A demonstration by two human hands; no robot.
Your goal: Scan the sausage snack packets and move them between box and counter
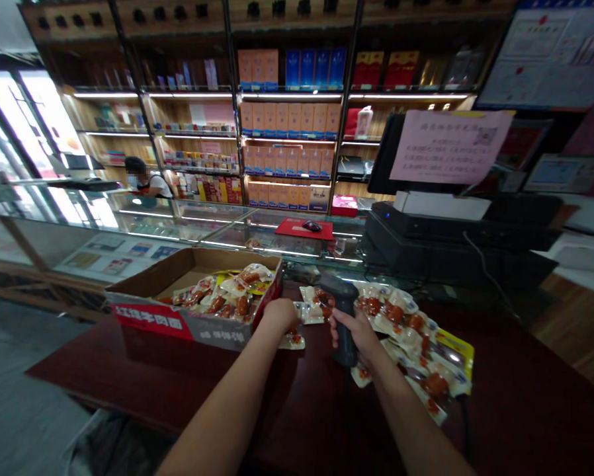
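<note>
My right hand [354, 334] is wrapped round the handle of a black handheld barcode scanner [345, 330], its head tilted toward the upper left. My left hand [281, 316] is closed at the right side of the cardboard box, on a clear-and-white snack packet [294, 342] whose lower end shows under the fingers. The fingertips themselves are hidden. Between the hands lie more packets [315, 312] with reddish-brown food inside. A spread heap of such packets [416, 330] lies right of the scanner, with a yellow packet [456, 354] among them.
An open cardboard box [151, 318] with red and grey sides holds several packets. It stands on the dark red table [178, 390]. Behind are a glass counter [212, 221], a mouse [311, 226] on a red mat, and a monitor with a pink notice [448, 149]. A person [151, 182] sits beyond the counter.
</note>
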